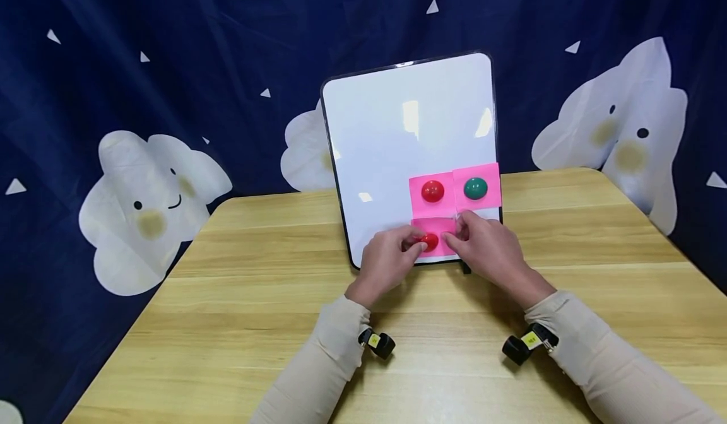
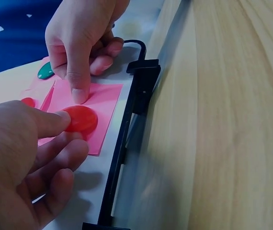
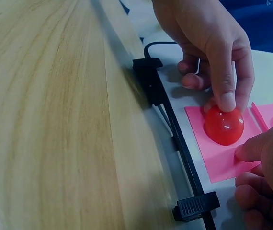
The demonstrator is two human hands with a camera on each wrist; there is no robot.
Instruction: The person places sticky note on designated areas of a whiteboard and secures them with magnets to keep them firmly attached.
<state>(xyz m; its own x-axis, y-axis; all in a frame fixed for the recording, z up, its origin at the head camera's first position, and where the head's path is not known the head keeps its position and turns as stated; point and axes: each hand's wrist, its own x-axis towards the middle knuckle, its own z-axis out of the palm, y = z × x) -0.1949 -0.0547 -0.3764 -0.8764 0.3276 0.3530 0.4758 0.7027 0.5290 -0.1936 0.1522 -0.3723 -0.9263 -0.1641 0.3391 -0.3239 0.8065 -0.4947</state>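
Observation:
A whiteboard (image 1: 392, 134) with a black frame stands tilted on the table, bearing three pink square sticky notes at its lower right. My left hand (image 1: 386, 257) pinches a domed red magnet (image 3: 224, 127) against the lowest pink sticky note (image 2: 105, 103). With its thumb on the face of that same note, my right hand (image 1: 493, 247) holds the right edge; its index finger is partly hidden. Above, another red magnet (image 1: 433, 191) sits on the upper left note (image 1: 419, 208), and a green magnet (image 1: 475, 188) on the upper right note (image 1: 493, 178).
The wooden table (image 1: 255, 298) extends on both sides and in front of the board. Black clip-like feet (image 3: 196, 206) hold the board's bottom edge. Behind hangs a dark blue curtain (image 1: 227, 45) with white clouds and triangles.

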